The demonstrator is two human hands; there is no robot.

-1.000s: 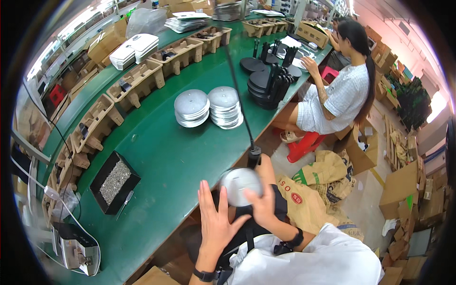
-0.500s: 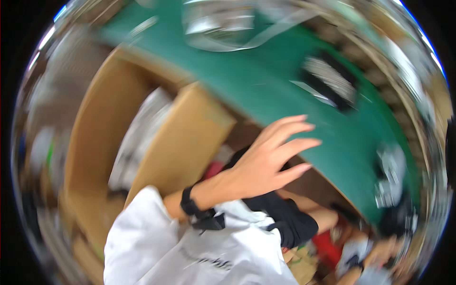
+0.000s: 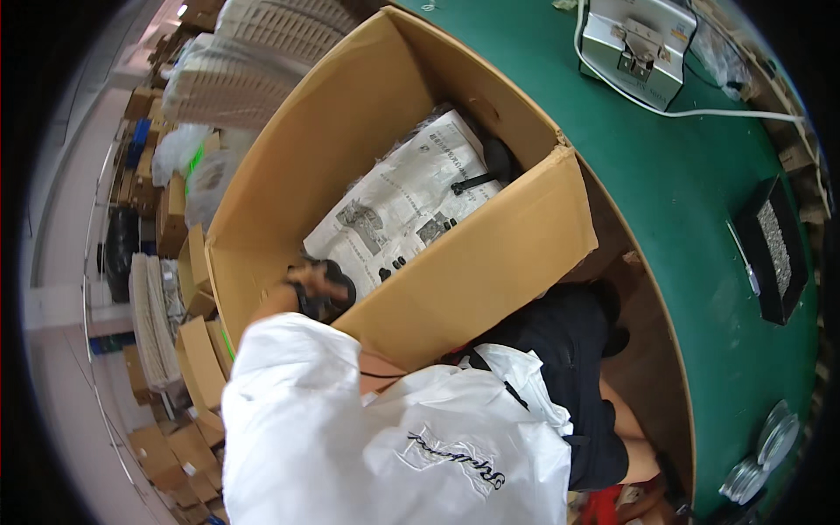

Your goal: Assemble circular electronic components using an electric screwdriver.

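Observation:
My left hand (image 3: 319, 282) reaches down into the near left corner of a large open cardboard box (image 3: 464, 271). It is against a round black item (image 3: 337, 293), and its fingers are smeared by motion. I cannot tell whether it grips that item. Beside it in the box lies a printed sheet (image 3: 376, 223) with small black parts (image 3: 394, 265) on it and a short black rod-like part (image 3: 475, 184) near its far end. A dark curved item (image 3: 500, 162) sits against the far inner wall. My right hand does not show.
A green-topped table (image 3: 630, 184) runs along the right, with a silver machine (image 3: 634, 52), its white cable (image 3: 691, 112), a black tray of small metal bits (image 3: 774, 249) and clear round discs (image 3: 759, 455). Stacked cartons (image 3: 179, 455) and wrapped ribbed stacks (image 3: 232, 87) stand at left.
My left hand, spread out near the table edge before, has moved left and down into the cardboard box. The view has swung left, so the box now appears nearer the middle.

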